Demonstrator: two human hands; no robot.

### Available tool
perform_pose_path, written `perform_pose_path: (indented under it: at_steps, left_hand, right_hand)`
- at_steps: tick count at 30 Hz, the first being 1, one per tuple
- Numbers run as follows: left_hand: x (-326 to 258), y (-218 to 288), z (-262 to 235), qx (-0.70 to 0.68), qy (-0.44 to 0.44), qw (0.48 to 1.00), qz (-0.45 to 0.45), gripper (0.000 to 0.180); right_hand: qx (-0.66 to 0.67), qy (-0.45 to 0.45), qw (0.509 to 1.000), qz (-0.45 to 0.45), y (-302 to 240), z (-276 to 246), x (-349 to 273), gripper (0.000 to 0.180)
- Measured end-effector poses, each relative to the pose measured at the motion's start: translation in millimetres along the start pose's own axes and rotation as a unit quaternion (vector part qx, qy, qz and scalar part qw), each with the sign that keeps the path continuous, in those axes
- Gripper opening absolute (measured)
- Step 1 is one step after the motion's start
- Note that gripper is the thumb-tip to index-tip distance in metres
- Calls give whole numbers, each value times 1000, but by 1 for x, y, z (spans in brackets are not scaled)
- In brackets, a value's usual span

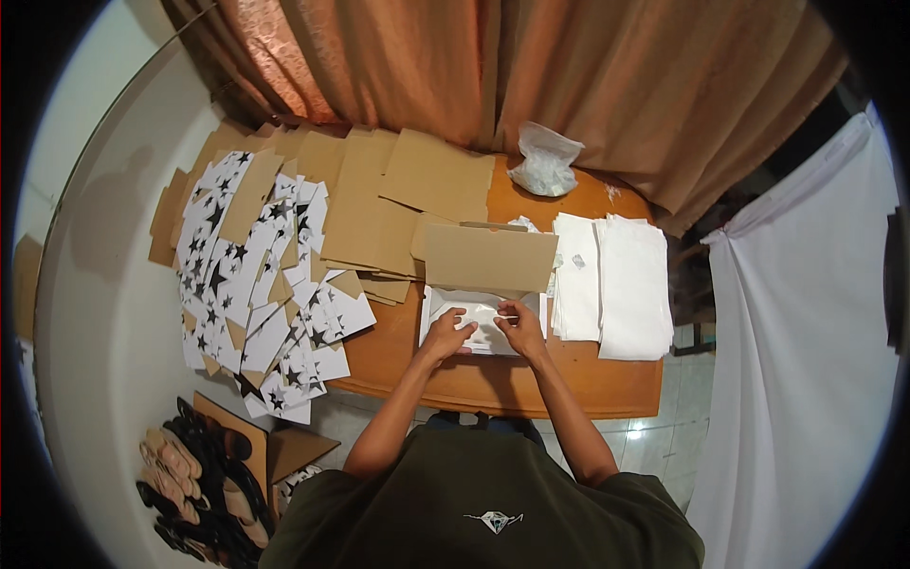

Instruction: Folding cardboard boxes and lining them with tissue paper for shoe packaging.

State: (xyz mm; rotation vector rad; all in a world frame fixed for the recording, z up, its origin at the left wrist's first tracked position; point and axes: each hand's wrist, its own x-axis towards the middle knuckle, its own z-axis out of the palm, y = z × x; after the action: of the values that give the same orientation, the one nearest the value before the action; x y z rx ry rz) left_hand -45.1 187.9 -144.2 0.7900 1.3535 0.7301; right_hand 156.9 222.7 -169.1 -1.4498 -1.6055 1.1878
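An open shoebox-shaped carton (428, 334) sits in front of me at the table's front edge, its plain brown lid (490, 258) raised at the back. White sheet paper (485, 334) lines its inside. My left hand (447, 335) reaches over the box's left part, thumb and fingers bent but apart, by the paper. On the other side my right hand (521, 332) is over the paper too, with its fingers curled and its thumb apart from them. Between the two hands some paper shows; whatever lies beneath it is hidden.
Folded white paper stacks (633, 284) lie right of the box. Flat brown cardboard pieces (370, 204) and star-printed white ones (270, 294) cover the table's left. A clear plastic bag (547, 161) stands at the back. Several shoes (204, 474) are piled low at left.
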Motion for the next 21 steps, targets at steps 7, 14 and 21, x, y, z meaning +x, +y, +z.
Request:
perform_pose_path:
  at_steps: [7,14,21]
  left_hand:
    - [24,25,-37,64,17,994,83,45]
    - [57,124,-30,149,106,931,316,23]
    - [109,155,-22,405,216,754,470,26]
  right_hand:
    - [13,34,999,19,-29,19,25,27]
    - [-9,84,996,-28,-81,-7,86,23]
    - [-170,193,955,-147,-105,-19,121,28]
